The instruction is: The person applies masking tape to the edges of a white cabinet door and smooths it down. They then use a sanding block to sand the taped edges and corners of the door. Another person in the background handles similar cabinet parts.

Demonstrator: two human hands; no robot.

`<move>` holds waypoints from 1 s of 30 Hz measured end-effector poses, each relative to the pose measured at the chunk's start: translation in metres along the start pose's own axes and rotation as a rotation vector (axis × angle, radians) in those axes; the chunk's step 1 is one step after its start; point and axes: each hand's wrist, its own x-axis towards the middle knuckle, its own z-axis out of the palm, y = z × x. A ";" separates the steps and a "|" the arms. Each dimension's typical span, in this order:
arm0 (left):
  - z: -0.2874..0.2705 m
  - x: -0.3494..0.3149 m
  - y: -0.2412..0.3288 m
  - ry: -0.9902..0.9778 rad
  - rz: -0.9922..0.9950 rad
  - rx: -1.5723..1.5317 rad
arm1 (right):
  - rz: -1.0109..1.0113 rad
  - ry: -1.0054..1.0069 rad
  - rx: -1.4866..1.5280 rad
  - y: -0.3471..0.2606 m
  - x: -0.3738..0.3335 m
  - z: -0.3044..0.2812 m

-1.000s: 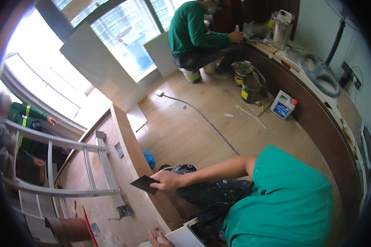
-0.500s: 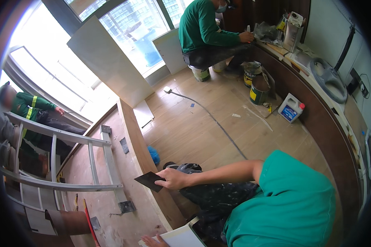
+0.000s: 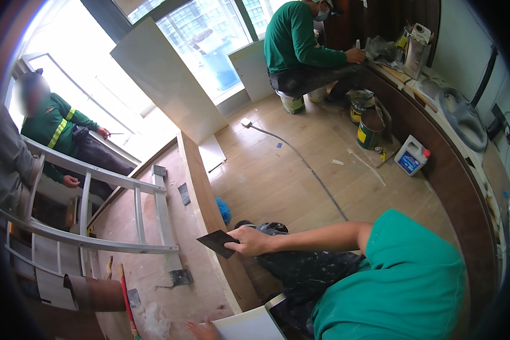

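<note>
My right hand (image 3: 250, 239) is closed on a flat black rectangular sheet (image 3: 217, 243), which is pinched by its near corner over the edge of a wooden board frame. The sheet's material cannot be made out. At the lower edge my left hand (image 3: 203, 330) rests against the end of a white panel (image 3: 245, 326), its visible fingers spread; the rest of it is cut off. The panel lies beside my paint-spotted dark trousers (image 3: 306, 275).
An aluminium ladder (image 3: 139, 218) lies across the pinkish board at left. Two co-workers in green are near: one stands by the ladder (image 3: 62, 124), one sits on a bucket (image 3: 300, 42). Paint tins (image 3: 370, 129), a white jug (image 3: 411, 154) and a grey cable (image 3: 300, 161) are on the floor.
The scene has shifted rightward in view. The standing co-worker shows more fully, with both hands visible. My right hand keeps the black sheet; my left stays by the panel's end.
</note>
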 end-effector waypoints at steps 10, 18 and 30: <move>-0.061 0.065 -0.060 -0.423 -0.309 -0.199 | 0.046 -0.013 -0.024 -0.004 0.001 0.003; -0.060 0.080 -0.102 -0.539 -0.443 -0.462 | 0.046 -0.001 -0.056 -0.003 0.002 0.013; -0.008 0.049 -0.155 -0.451 -0.358 -1.061 | 0.373 0.039 0.625 0.027 0.019 0.011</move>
